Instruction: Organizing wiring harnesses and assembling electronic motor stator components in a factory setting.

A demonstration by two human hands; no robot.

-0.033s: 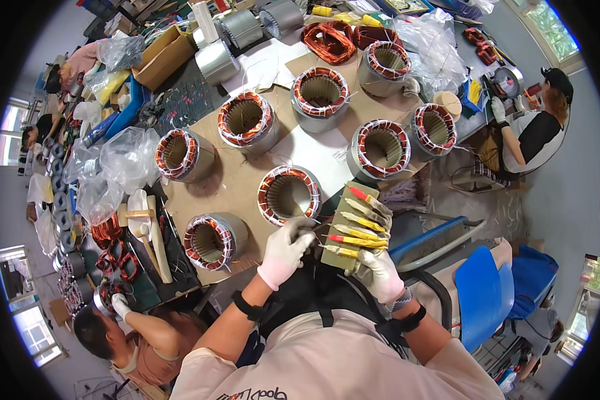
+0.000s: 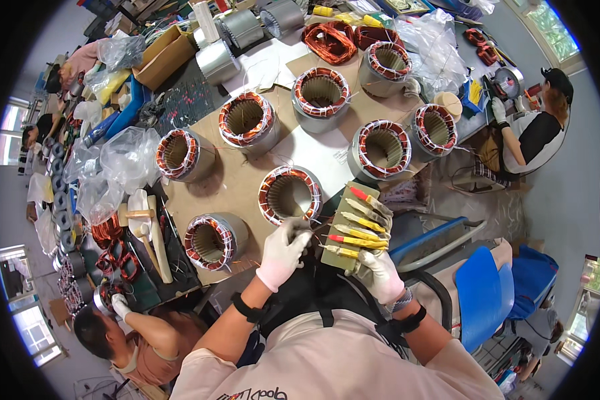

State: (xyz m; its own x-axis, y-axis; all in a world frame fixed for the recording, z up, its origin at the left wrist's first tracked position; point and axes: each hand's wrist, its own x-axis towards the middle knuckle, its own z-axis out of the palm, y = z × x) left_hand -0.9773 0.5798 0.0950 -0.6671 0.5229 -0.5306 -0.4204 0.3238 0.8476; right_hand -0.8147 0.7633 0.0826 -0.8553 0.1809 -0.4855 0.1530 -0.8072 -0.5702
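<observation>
A person seen from above works at a cluttered worktop (image 2: 247,180) covered in brown cardboard. Both hands wear white gloves. The left hand (image 2: 283,250) has its fingers curled closed at the near rim of a motor stator (image 2: 290,195) — a steel ring packed with copper windings — which stands at the near edge of the worktop; what the fingertips pinch is too small to tell. The right hand (image 2: 379,273) grips the lower end of a flat olive-green board (image 2: 357,227), fingers wrapped under it. The board is tilted up just right of that stator and carries a row of yellow and red sleeved wire ends (image 2: 357,233).

Six more stators stand across the worktop — one (image 2: 213,239) toward the near left corner, the others further back. Clear plastic bags (image 2: 113,167) and a wooden mallet (image 2: 143,217) lie along the left edge. A blue chair (image 2: 480,293) stands to the right. Another person (image 2: 537,130) sits at the far right corner, and a third (image 2: 133,333) sits at the near left.
</observation>
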